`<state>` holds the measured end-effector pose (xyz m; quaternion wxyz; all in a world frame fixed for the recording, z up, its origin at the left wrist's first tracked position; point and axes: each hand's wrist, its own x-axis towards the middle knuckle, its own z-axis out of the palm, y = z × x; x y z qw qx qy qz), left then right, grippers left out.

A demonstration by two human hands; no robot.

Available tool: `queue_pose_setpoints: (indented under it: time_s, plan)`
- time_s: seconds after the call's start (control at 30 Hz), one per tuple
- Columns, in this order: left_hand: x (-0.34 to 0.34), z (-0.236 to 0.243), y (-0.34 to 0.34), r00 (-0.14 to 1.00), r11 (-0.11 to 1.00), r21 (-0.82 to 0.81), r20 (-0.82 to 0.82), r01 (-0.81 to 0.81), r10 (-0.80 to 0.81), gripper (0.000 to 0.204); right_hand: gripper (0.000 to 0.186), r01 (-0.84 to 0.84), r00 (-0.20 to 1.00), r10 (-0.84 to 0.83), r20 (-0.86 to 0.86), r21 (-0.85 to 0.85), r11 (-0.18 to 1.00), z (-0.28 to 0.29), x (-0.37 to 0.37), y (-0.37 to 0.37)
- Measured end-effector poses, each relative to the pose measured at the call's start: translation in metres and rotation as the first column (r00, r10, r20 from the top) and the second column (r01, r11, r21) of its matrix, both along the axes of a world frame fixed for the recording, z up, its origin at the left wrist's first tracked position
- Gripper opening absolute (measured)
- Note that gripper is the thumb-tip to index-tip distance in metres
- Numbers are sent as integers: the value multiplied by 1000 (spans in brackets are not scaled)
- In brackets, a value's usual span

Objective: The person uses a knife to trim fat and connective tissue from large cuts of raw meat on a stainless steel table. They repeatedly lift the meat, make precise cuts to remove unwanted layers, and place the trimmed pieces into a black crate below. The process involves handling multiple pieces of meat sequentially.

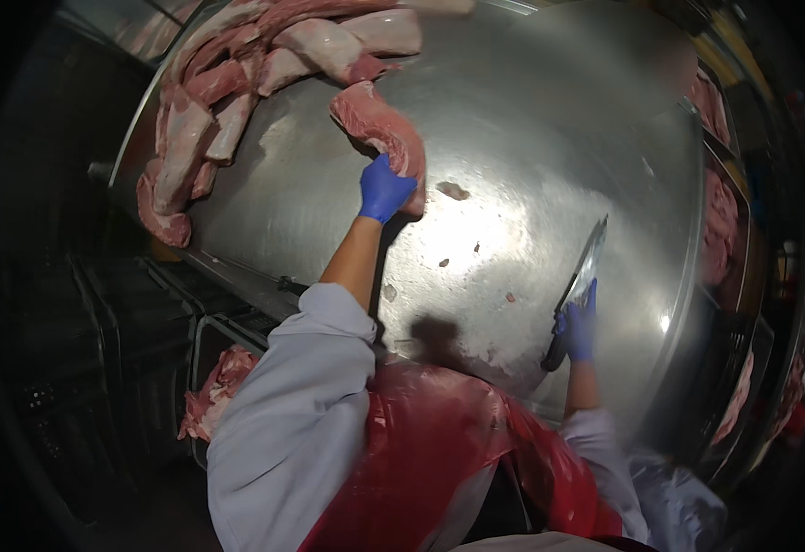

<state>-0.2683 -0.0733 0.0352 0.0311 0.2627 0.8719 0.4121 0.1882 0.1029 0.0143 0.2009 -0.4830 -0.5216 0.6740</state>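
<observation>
My left hand (386, 188), in a blue glove, grips the near part of a long, curved piece of pink raw meat (361, 115) on the steel table (513, 138). My right hand (579, 322), also gloved in blue, holds a long knife (586, 258) by its black handle near the table's right side, the blade pointing away from me, with one finger stretched along it. A pile of pale and pink meat pieces (186, 138) lies along the table's far left part.
Black crates (98, 313) stand at the left, with meat scraps (218, 396) in a container beside me. Trays of meat (720, 221) line the right beyond the table's edge. A red plastic apron (393, 460) covers my front at the near edge.
</observation>
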Motion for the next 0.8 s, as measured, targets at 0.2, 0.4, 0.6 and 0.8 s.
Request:
queue_pose_setpoints:
  time_s: [0.2,0.4,0.6,0.8]
  plan:
    - [125,70,16,780,595,-653,-11,468,-625,57,79,160,982,-157,-101,23,987,-4,61,-1]
    - [144,-18,110,891,890,-57,76,453,-448,84,56,224,964,-224,-141,-19,974,-25,128,13]
    - [296,8,230,776,641,-515,79,569,-626,99,65,341,924,-334,-187,3,940,-29,149,18]
    - [306,-25,307,695,646,-509,-121,569,-708,90,89,151,986,-154,60,59,987,-3,126,58]
